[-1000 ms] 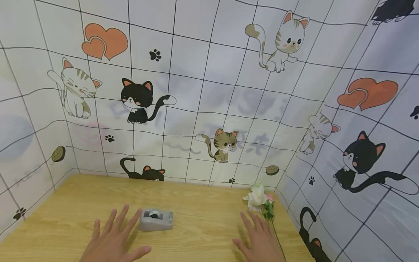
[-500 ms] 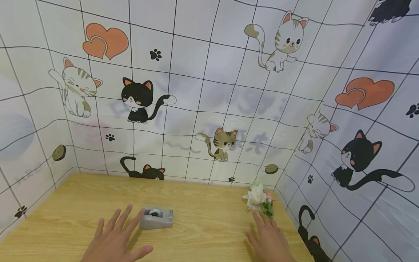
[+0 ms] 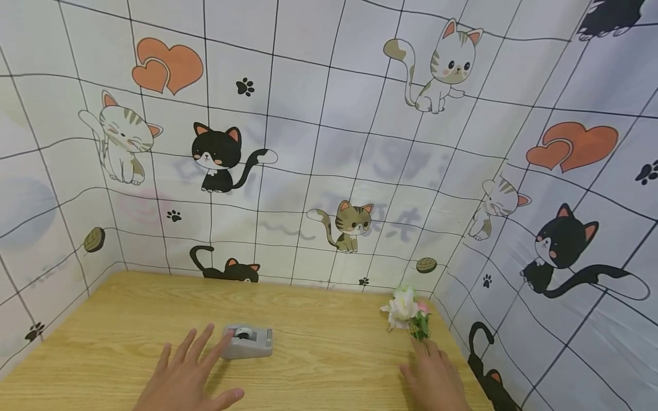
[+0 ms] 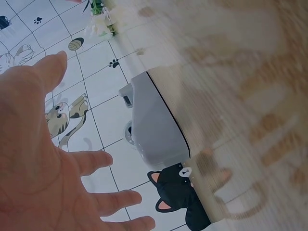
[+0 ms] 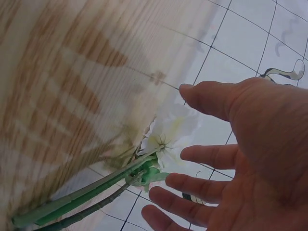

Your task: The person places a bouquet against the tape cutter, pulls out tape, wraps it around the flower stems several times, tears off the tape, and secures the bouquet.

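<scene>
On the wooden table lie artificial-looking flowers point(image 3: 401, 309), a white bloom and a pink one on green stems, at the right. My right hand point(image 3: 434, 377) hovers over the stems point(image 5: 91, 192), its fingers spread and nothing held in the right wrist view. Left of centre stands a grey tape dispenser point(image 3: 253, 344) with a tape roll point(image 3: 243, 332) in it. My left hand point(image 3: 185, 374) is spread beside it, the index fingertip overlapping its left end in the head view. In the left wrist view the dispenser point(image 4: 156, 125) shows past the fingers, with the palm bare.
The light wooden table point(image 3: 319, 342) fills the lower part of the head view. White gridded cloth point(image 3: 329, 142) printed with cats, hearts and paw marks walls it in at the back and both sides. The right-hand cloth point(image 3: 570, 319) runs close by the flowers.
My right hand has moved right, from beside the flowers to over their stems. My left hand has shifted slightly right, towards the tape dispenser. Dispenser and flowers stay in place.
</scene>
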The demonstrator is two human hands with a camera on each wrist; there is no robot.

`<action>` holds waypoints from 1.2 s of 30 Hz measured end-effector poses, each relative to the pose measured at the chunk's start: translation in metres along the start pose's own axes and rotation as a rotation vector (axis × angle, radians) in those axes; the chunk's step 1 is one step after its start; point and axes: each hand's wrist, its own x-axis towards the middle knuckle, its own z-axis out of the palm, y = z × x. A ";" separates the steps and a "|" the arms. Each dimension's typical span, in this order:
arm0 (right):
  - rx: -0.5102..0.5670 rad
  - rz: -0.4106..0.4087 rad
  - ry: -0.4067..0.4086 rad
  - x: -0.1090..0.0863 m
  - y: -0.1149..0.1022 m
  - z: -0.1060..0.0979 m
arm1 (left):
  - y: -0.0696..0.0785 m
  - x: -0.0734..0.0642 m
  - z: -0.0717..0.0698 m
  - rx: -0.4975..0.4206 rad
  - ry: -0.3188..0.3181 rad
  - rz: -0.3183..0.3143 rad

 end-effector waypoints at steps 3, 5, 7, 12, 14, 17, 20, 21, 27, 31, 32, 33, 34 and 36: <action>0.011 0.036 -0.016 0.001 0.004 -0.001 | 0.001 0.001 0.000 -0.004 -0.020 0.006; 0.016 0.054 -0.023 0.001 0.007 -0.001 | 0.001 0.002 0.000 -0.004 -0.044 0.005; 0.022 0.066 -0.023 0.002 0.009 0.000 | 0.002 0.003 0.001 -0.008 -0.073 0.003; 0.053 0.125 -0.053 0.003 0.014 -0.001 | 0.002 0.002 0.005 -0.020 -0.082 0.007; 0.065 0.161 -0.082 0.003 0.016 -0.001 | 0.003 0.001 0.008 -0.021 -0.056 0.018; 0.083 0.203 -0.117 0.005 0.019 -0.001 | 0.004 -0.001 0.012 -0.021 -0.028 0.029; 0.096 0.219 -0.122 0.006 0.022 -0.001 | 0.006 0.001 0.011 -0.032 -0.037 0.038; 0.098 0.220 -0.119 0.006 0.023 0.000 | 0.008 0.002 0.011 -0.038 -0.050 0.037; 0.095 0.219 -0.126 0.006 0.024 0.000 | 0.013 0.006 0.002 -0.072 -0.128 0.020; 0.111 0.232 -0.144 0.005 0.022 -0.002 | 0.016 0.006 -0.002 -0.065 -0.135 0.033; 0.115 0.234 -0.147 0.005 0.021 -0.003 | 0.016 0.005 -0.002 -0.067 -0.131 0.036; 0.119 0.237 -0.150 0.005 0.020 -0.003 | 0.017 0.005 -0.003 -0.064 -0.130 0.041; 0.125 0.241 -0.155 0.005 0.020 -0.004 | 0.017 0.004 -0.003 -0.067 -0.129 0.043; 0.134 0.247 -0.163 0.005 0.019 -0.005 | 0.017 0.004 -0.003 -0.071 -0.133 0.047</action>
